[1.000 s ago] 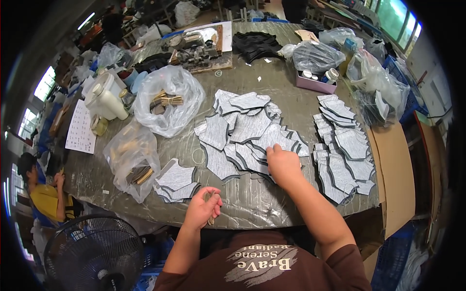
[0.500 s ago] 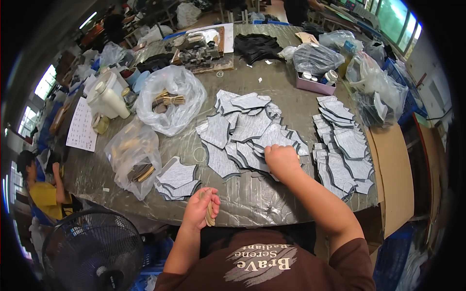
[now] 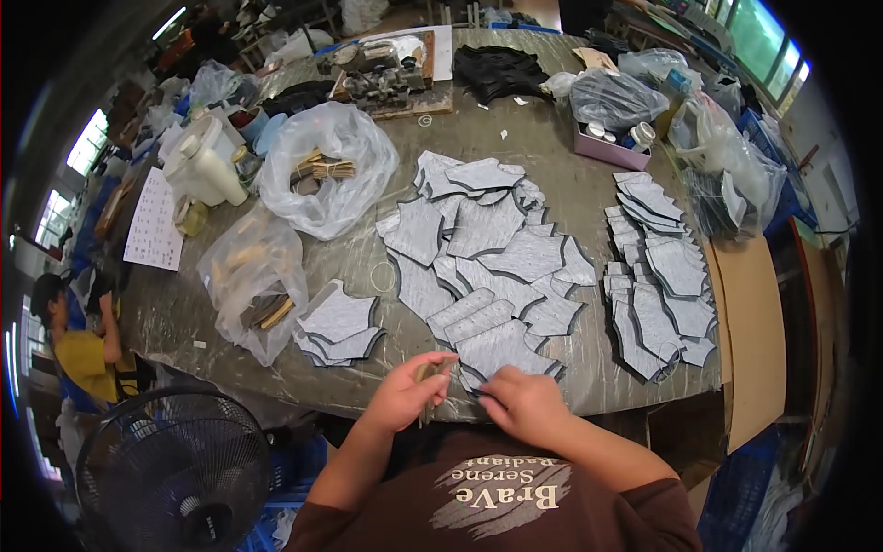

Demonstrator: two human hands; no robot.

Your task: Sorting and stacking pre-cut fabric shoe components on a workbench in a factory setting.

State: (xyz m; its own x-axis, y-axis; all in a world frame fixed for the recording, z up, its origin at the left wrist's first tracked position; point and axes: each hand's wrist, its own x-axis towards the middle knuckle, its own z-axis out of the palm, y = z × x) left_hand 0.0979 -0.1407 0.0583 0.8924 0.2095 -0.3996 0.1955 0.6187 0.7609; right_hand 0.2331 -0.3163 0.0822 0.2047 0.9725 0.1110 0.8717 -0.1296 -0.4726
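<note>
My left hand (image 3: 405, 394) is closed around a thin bundle of tan, strip-like pieces (image 3: 426, 372), held upright near the front edge of the table. Close beside it, my right hand (image 3: 526, 402) has its fingers curled at the near edge of several overlapping grey cut pieces (image 3: 501, 350) with dark edges; its fingertips are partly hidden. These lie at the front of a large loose pile of similar grey pieces (image 3: 483, 225) in the middle of the table. A smaller stack of grey pieces (image 3: 340, 315) lies left of my left hand.
Rows of grey pieces (image 3: 658, 276) lie at the right. Clear plastic bags (image 3: 368, 152) with tan pieces stand left, beside a white bottle (image 3: 219, 175) and a paper sheet (image 3: 154, 221). A purple box (image 3: 612, 152) is far right. A fan (image 3: 175, 469) and another person (image 3: 83, 354) are at left.
My right hand has come from the pile back toward me, and several grey pieces now lie nearer the front edge. My left hand has moved right, still holding the tan pieces.
</note>
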